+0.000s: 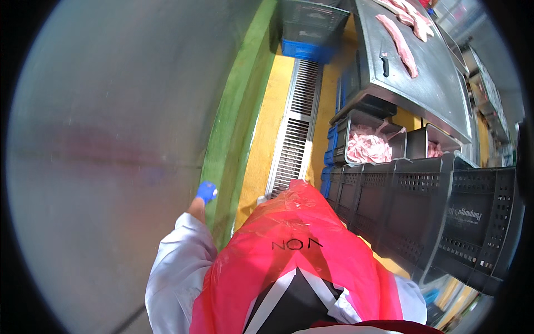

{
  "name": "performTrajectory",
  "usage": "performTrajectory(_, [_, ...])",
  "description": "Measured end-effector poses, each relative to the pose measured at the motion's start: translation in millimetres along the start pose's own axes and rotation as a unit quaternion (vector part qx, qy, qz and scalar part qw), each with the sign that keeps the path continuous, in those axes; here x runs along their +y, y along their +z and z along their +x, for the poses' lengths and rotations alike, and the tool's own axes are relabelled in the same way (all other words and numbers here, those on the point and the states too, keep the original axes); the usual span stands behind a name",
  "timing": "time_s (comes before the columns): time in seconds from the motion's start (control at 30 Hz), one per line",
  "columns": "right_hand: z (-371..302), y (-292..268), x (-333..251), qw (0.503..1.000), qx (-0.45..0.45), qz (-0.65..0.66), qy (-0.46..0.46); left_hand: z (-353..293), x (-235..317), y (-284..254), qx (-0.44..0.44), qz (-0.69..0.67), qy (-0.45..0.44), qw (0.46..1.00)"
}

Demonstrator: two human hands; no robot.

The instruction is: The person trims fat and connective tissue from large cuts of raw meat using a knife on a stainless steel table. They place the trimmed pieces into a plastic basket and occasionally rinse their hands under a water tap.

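Note:
My left hand [207, 192], in a blue glove, hangs at my left side by the green kerb along the wall. It looks small and rounded from above, and its fingers cannot be made out. Nothing shows sticking out of it. My right hand is out of sight; only the white right sleeve [410, 300] shows beside my red plastic apron [300, 222]. On the steel table [428, 94] at the far right lie a knife with a black handle [385, 65] and a long strip of pale pink meat [398, 44], away from both hands.
Stacked dark crates [411, 195] line my right side. Beyond them, a grey bin [397, 145] holds meat trimmings [368, 146]. A metal floor drain [295, 133] runs ahead along the yellow floor [271, 106]. Crates with a blue base [307, 50] stand at its far end. A grey wall [111, 139] rises on the left.

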State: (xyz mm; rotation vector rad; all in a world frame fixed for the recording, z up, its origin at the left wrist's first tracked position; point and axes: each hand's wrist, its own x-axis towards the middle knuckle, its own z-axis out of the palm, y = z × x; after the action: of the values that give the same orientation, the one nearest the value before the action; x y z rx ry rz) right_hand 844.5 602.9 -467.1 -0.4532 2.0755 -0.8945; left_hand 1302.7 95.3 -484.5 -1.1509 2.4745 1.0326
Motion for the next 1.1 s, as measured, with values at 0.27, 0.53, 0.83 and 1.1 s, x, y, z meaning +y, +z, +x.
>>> performTrajectory(0.27, [78.2,20.8,19.7,0.989,0.086,0.046,0.111,290.5,206.0,-126.4,0.029,-0.352,-0.080,0.932])
performTrajectory(0.53, [212.0,-30.7,-40.5,0.966,0.207,0.108,0.113,523.8,411.0,-244.8,-0.070,-0.491,0.069,0.865])
performTrajectory(0.83, [357.4,-288.5,-309.0,0.895,0.406,0.172,-0.067,858.5,727.9,-508.7,-0.013,-0.583,0.131,0.802])
performTrajectory(1.1, [487.2,-341.0,-367.2,0.884,0.425,-0.165,0.100,1144.5,781.2,-519.1,0.185,-0.239,0.148,0.941])
